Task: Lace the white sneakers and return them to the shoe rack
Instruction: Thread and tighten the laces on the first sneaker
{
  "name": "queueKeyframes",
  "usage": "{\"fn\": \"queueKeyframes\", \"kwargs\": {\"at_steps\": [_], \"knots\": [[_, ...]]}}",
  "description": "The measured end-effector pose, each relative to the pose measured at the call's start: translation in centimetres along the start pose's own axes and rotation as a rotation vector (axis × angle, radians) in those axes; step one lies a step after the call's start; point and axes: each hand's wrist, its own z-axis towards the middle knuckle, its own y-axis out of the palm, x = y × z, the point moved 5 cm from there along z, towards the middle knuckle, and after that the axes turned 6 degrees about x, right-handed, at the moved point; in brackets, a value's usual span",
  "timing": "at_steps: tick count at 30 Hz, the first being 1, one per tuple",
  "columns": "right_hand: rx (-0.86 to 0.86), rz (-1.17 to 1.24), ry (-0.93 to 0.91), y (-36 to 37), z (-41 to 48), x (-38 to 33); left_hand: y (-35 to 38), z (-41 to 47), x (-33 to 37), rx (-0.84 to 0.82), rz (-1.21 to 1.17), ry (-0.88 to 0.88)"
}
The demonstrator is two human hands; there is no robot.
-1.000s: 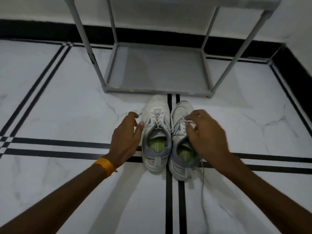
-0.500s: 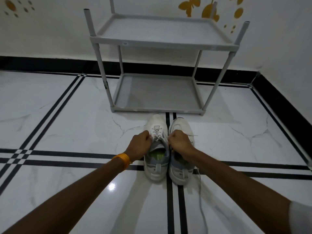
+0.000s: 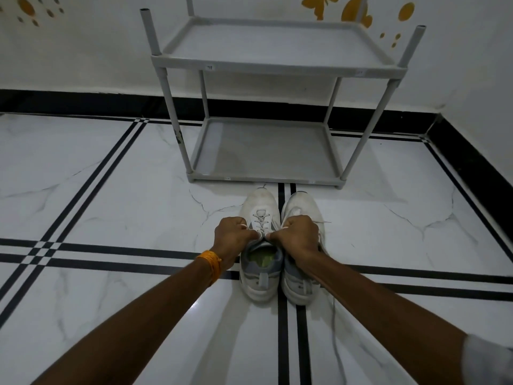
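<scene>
Two white sneakers stand side by side on the floor, toes towards the rack. The left sneaker [image 3: 261, 284] has laces crossed over its tongue. My left hand [image 3: 231, 236] and my right hand [image 3: 299, 236] are both closed into fists that meet at the top of this sneaker's lacing, each pinching a white lace end. My right hand and forearm hide the middle of the right sneaker [image 3: 301, 205]. A loose lace [image 3: 334, 337] trails from the right sneaker back towards me. The grey two-tier shoe rack [image 3: 263, 179] stands just beyond the toes, both shelves bare.
The floor is white marble with black inlay lines [image 3: 281, 343]. A black skirting [image 3: 83, 102] runs along the white wall behind the rack and down the right side. Orange decals [image 3: 355, 9] mark the wall. An orange band [image 3: 211, 266] sits on my left wrist.
My left hand went from open beside the left sneaker to shut at its lacing. My right hand moved off the right sneaker's laces to meet it. The view lifted, showing the whole rack.
</scene>
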Motion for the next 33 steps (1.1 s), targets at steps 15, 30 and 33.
{"fn": "queueKeyframes", "kwargs": {"at_steps": [15,30,33], "knots": [[-0.202,-0.099,-0.27,-9.2,3.3,-7.7,-6.8,-2.0,10.2,-0.079,0.523,0.581],[-0.212,-0.117,-0.545,-12.8,0.5,-17.4,-3.6,-8.8,18.7,-0.182,0.778,1.284],[-0.293,-0.27,-0.661,-12.3,-0.7,-19.7,-3.8,-8.0,19.7,-0.068,1.056,1.387]]}}
